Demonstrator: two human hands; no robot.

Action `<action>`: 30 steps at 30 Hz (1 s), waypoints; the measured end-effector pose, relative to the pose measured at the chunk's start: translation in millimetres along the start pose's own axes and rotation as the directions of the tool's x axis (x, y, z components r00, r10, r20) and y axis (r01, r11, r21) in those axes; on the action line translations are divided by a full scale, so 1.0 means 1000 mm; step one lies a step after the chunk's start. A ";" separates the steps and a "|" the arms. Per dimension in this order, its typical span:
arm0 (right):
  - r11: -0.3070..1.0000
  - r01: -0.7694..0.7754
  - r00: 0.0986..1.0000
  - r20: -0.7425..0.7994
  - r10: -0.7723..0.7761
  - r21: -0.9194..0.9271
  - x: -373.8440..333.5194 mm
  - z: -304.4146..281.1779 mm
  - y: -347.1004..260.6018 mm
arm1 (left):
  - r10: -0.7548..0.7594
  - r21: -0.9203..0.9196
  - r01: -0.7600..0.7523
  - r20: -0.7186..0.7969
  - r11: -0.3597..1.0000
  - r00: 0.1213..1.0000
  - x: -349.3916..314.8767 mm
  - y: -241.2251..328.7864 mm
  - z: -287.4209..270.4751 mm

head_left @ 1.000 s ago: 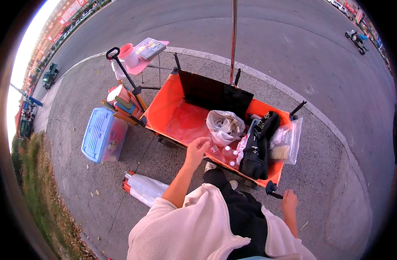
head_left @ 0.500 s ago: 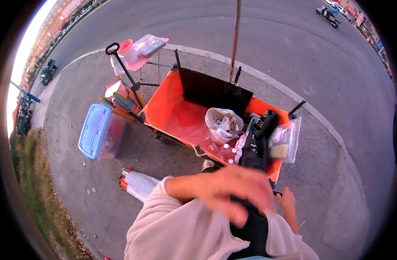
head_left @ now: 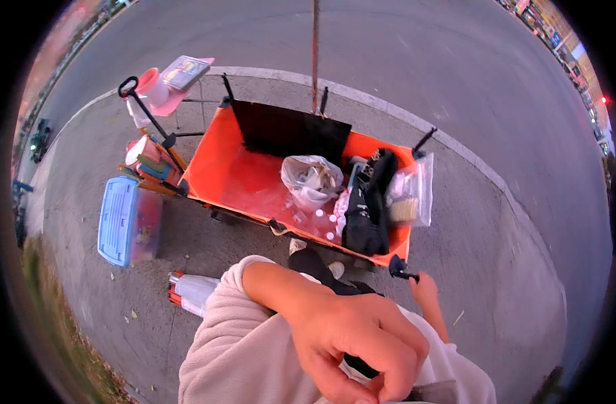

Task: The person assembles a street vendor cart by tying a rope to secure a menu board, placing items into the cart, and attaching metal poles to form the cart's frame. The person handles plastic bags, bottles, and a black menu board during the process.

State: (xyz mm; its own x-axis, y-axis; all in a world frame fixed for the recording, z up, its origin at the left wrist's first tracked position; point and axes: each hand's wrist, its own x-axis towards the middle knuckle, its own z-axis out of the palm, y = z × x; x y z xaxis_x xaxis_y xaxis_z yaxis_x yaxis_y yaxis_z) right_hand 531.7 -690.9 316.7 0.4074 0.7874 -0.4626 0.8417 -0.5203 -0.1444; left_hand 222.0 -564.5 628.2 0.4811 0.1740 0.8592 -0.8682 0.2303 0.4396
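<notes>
My left hand (head_left: 362, 337) is close in front of my chest, its arm crossing over from the left. Its fingers are curled toward the thumb at the open front of my pale fleece jacket (head_left: 220, 343); what they hold, if anything, is hidden. My right hand (head_left: 425, 289) is closed round the end of a black corner post (head_left: 401, 271) at the near right corner of an orange folding wagon (head_left: 210, 165). Inside the wagon lie a white plastic bag (head_left: 311, 180), several small bottles (head_left: 320, 221) and a black cloth bundle (head_left: 370, 212). A clear bag (head_left: 416, 192) hangs over its right end.
A blue-lidded storage box (head_left: 118, 221) stands left of the wagon, with a wrapped bundle (head_left: 193, 291) on the ground nearer me. Behind are a pink tabletop (head_left: 168, 102) bearing a bucket (head_left: 151, 84), and the wagon's handle (head_left: 143, 108). A tall pole (head_left: 315, 57) rises by the kerb.
My left hand has come down and nearer my chest, its fingers now more curled. My right hand stays at the corner post. The view has shifted, moving the wagon left and up in the picture.
</notes>
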 end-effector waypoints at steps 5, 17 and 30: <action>1.000 0.026 0.997 -0.072 -0.027 -0.013 0.001 0.004 0.011 | -0.093 -0.036 0.095 0.064 0.995 0.994 0.006 -0.008 -0.003; 0.993 0.059 0.990 -0.130 -0.046 0.103 0.012 0.005 -0.005 | -0.132 -0.004 0.132 0.010 0.991 0.991 -0.049 -0.055 0.013; 0.979 0.016 0.996 -0.093 0.003 0.202 0.026 0.011 0.017 | -0.469 -0.140 0.454 -0.104 0.880 0.877 -0.032 -0.055 -0.038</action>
State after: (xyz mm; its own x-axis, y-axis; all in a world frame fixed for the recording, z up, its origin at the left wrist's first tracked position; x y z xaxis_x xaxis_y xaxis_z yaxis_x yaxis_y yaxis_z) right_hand 552.5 -682.6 292.1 0.4410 0.8132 -0.3797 0.7592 -0.5636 -0.3254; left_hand 258.9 -546.8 566.2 0.8415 0.1442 0.5206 -0.5289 0.4157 0.7399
